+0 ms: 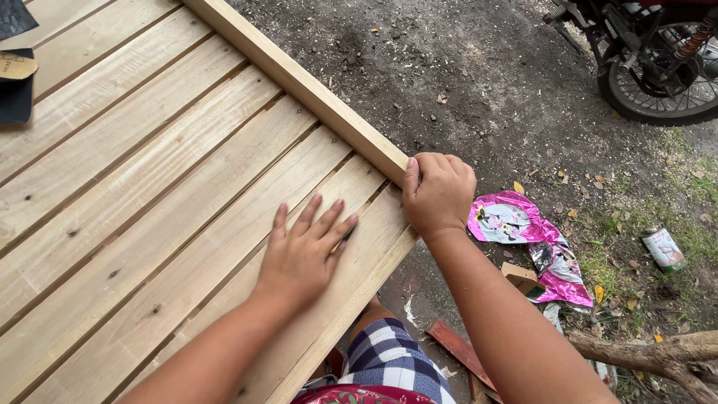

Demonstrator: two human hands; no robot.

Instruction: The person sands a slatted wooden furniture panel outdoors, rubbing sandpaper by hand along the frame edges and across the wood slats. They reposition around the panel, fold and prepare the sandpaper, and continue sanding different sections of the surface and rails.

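A pale wooden panel of parallel slats (pixel 134 194) fills the left of the view, with a thicker wooden rail (pixel 299 86) running along its far edge. My left hand (pixel 303 254) lies flat on the slats near the panel's corner, fingers spread, and something small and dark shows under its fingertips. My right hand (pixel 437 194) is wrapped around the end of the rail at the corner, thumb on top of the wood.
Bare dirt ground lies beyond the panel. A crumpled pink foil wrapper (pixel 523 239), a small can (pixel 664 248), a motorcycle wheel (pixel 658 75), a tree branch (pixel 658 355), wood scraps (pixel 460 348) and dark sheets (pixel 15 90) at the top left are around.
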